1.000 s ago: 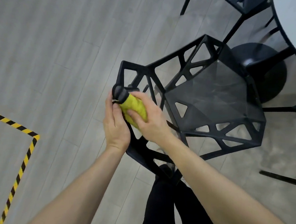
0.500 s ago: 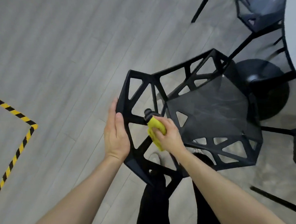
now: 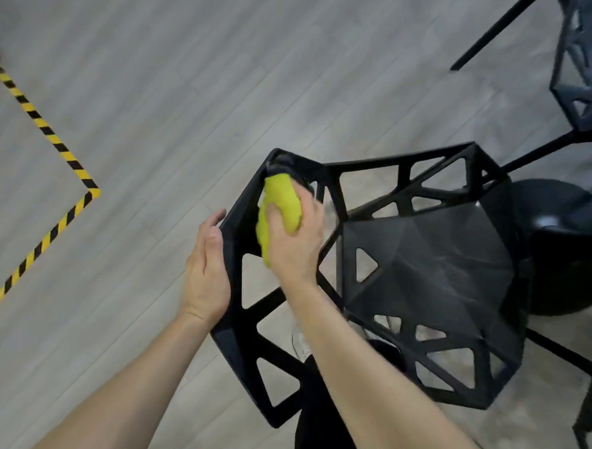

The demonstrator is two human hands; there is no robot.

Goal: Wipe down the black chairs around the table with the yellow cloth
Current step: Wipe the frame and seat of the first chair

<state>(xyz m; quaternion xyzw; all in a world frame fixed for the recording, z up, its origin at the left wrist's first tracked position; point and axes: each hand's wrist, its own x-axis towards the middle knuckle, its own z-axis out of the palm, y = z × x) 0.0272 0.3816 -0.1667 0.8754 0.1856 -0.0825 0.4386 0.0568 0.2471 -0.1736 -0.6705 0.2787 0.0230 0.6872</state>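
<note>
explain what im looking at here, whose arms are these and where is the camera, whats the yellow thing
No machine here: a person wears a camera on the head, looking down at their own two arms. The right hand grips a yellow cloth and presses it on the backrest frame of a black chair. The left hand lies flat against the outer edge of that frame. Below is a grey wood floor with yellow-black tape. Another chair stands at the top right.

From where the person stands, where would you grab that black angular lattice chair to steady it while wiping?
Probably the outer edge bar of the black angular lattice chair's backrest, from the left and outside. That straight bar faces the person, and the left hand already rests flat against it while the right hand holds the yellow cloth nearby.
</note>
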